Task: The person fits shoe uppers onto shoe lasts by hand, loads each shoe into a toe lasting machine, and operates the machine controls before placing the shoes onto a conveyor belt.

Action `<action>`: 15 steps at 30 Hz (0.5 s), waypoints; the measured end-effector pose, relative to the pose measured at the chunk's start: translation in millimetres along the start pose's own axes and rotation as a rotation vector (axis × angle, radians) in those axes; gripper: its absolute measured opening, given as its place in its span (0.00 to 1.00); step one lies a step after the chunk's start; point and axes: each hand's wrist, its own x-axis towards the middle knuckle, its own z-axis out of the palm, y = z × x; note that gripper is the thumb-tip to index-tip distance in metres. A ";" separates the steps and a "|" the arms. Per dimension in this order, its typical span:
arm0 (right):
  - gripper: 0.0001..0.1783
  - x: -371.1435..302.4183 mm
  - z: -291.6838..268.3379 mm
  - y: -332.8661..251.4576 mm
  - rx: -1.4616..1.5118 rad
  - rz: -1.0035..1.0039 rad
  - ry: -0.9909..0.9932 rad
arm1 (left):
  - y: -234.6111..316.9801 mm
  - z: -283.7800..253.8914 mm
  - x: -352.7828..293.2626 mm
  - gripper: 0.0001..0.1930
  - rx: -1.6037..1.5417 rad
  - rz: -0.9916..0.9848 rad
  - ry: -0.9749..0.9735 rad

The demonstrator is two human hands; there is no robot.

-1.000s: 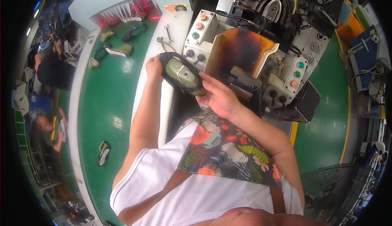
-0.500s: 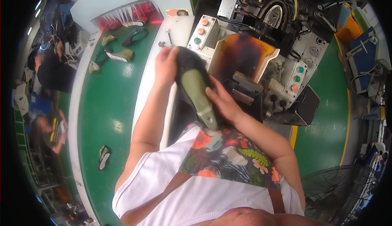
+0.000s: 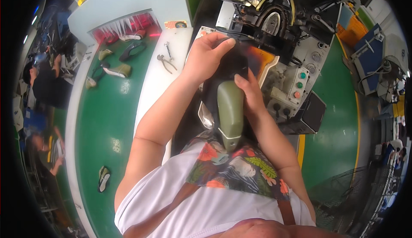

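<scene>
In front of my chest I hold a green shoe last (image 3: 230, 109) with a black shoe upper (image 3: 236, 59) at its far end. My left hand (image 3: 207, 57) pinches the far edge of the upper between thumb and fingers. Along the right side, my right hand (image 3: 252, 94) grips the upper, its thumb on top where black meets green. The heel end of the last points at my patterned apron (image 3: 240, 165). A pale, shiny piece (image 3: 206, 116) shows just left of the last; I cannot tell what it is.
Pliers (image 3: 166, 63) and a wrench (image 3: 168, 50) lie on the white ledge at left. Several lasts and shoe parts rest on the green conveyor (image 3: 116, 143). Ahead stands a machine with a button panel (image 3: 298, 83) and a scorched orange guard (image 3: 262, 59). People work far left.
The last has swung more upright and shifted right. My left hand has moved right, across the far end of the upper; my right thumb now lies on top. The pliers have come into fuller view.
</scene>
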 end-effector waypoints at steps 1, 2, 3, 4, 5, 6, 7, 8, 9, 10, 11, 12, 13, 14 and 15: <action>0.28 -1.9 -0.4 -7.6 0.097 -0.006 -0.001 | 7.2 7.1 0.6 0.08 -0.005 0.001 -0.014; 0.30 -7.7 -4.6 -13.8 0.115 0.022 -0.003 | 18.6 15.0 -2.0 0.08 -0.176 -0.146 -0.021; 0.33 -12.4 -13.9 -15.2 0.138 0.057 -0.028 | 26.4 20.8 -4.7 0.09 -0.343 -0.291 -0.027; 0.36 -16.7 -18.2 -13.6 0.272 0.067 -0.092 | 26.7 24.7 -6.0 0.11 -0.479 -0.329 -0.131; 0.38 -22.4 -21.1 -12.3 0.403 0.080 -0.158 | 27.1 30.3 -10.8 0.11 -0.487 -0.325 -0.139; 0.44 -33.6 -26.0 -10.4 0.527 0.148 -0.161 | 28.3 38.1 -18.9 0.13 -0.426 -0.242 -0.267; 0.43 -38.1 -14.9 -23.5 0.447 0.065 -0.240 | 27.6 43.6 -25.3 0.14 -0.370 -0.161 -0.394; 0.40 -34.4 -47.1 5.0 0.513 0.001 -0.331 | 33.2 46.8 -32.1 0.17 -0.333 -0.166 -0.477; 0.38 -30.4 -79.0 30.5 0.583 -0.068 -0.429 | 45.5 52.1 -41.3 0.19 -0.287 -0.169 -0.560; 0.33 -2.2 -71.6 41.0 0.655 -0.409 -0.806 | 42.7 63.4 -39.0 0.21 -0.352 -0.206 -0.577; 0.33 -6.7 -82.0 38.5 0.641 -0.412 -0.782 | 47.6 71.4 -37.4 0.21 -0.300 -0.270 -0.588; 0.33 -11.2 -77.9 31.4 0.595 -0.373 -0.675 | 47.6 73.2 -40.2 0.20 -0.245 -0.251 -0.591; 0.33 -16.0 -73.5 25.4 0.547 -0.334 -0.569 | 46.7 74.9 -42.5 0.20 -0.190 -0.234 -0.593; 0.33 -20.9 -69.0 20.6 0.498 -0.295 -0.461 | 48.8 76.8 -44.9 0.20 -0.206 -0.234 -0.586; 0.33 -26.9 -60.8 13.3 0.448 -0.259 -0.353 | 53.7 78.0 -47.8 0.19 -0.151 -0.196 -0.598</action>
